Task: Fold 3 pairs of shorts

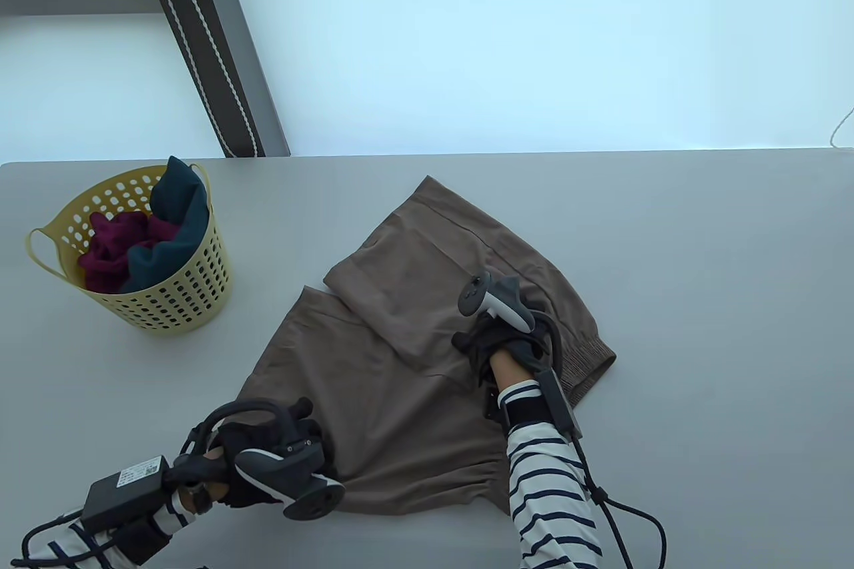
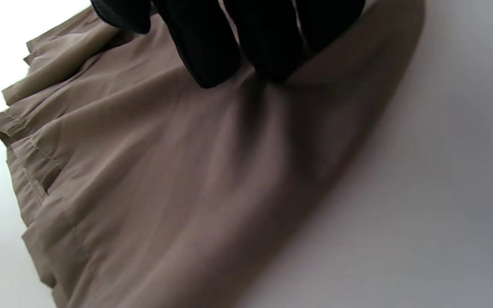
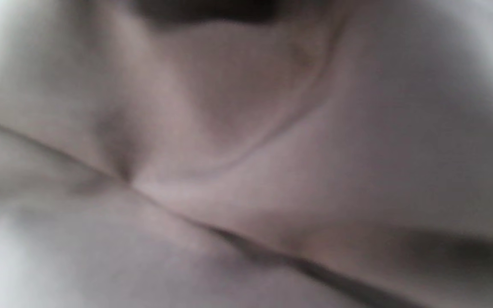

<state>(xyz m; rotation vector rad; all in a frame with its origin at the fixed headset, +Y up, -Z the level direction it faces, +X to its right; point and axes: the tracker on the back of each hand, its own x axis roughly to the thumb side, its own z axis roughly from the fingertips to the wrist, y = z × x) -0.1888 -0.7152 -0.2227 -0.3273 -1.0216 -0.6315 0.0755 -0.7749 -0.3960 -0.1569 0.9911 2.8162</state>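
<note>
Shorts (image 1: pixel 407 355) lie spread on the desk (image 1: pixel 700 275). Left hand (image 1: pixel 267 455) pinches the near hem; right hand (image 1: pixel 497 342) presses the middle, finger curl unclear. Best fold hem over, keeping edges aligned.

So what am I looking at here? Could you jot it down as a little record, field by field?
Setting: grey table
Garment being worked on: brown shorts, spread out, one leg lying over the other
Left hand: on the near left edge of the shorts, fingers against the cloth
Right hand: on the shorts near the waistband; grip hidden
Waiting: yellow basket at the left, holding a dark red garment and a teal garment
Folded so far: none visible
</note>
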